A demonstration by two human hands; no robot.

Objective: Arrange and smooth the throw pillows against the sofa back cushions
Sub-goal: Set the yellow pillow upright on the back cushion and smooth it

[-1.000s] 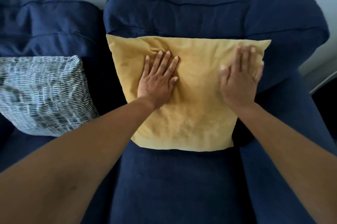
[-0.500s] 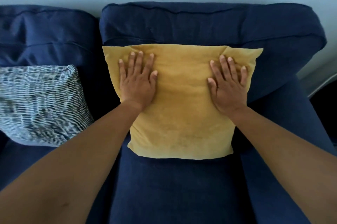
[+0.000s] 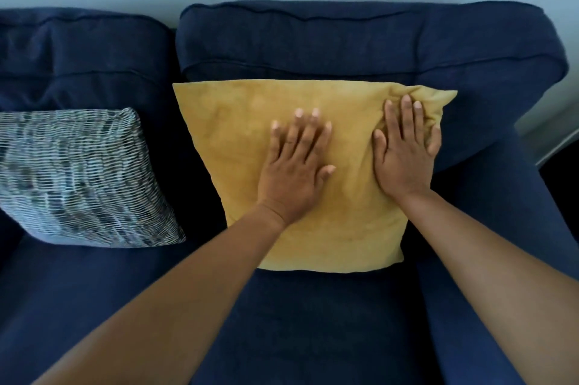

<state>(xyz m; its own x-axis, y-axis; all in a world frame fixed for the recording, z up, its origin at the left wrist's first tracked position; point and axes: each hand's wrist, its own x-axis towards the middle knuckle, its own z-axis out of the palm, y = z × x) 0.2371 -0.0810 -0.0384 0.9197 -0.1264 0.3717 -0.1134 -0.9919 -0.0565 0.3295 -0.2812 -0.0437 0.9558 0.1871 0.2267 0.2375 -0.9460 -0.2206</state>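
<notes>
At the far left the patterned pillow already leans against the left back cushion. It sits a little askew, I judge, so it may want a final straightening. A dark gap of sofa separates it from the mustard pillow, which stands propped against the right back cushion, its lower edge resting on the seat cushion.

My left hand lies flat on the middle of the mustard pillow, fingers spread and grasping nothing. My right hand presses flat near the upper right corner, fingers loose as well, and the fabric bunches into creases just beyond my fingertips.

Placement looks done for both pillows. What is left, as I read it, is working out those wrinkles at the right corner.

The mustard pillow's left edge has open room beside it. Its right edge sits close to the sofa arm, so strokes that way run out of space quickly. The seat in front is open.
</notes>
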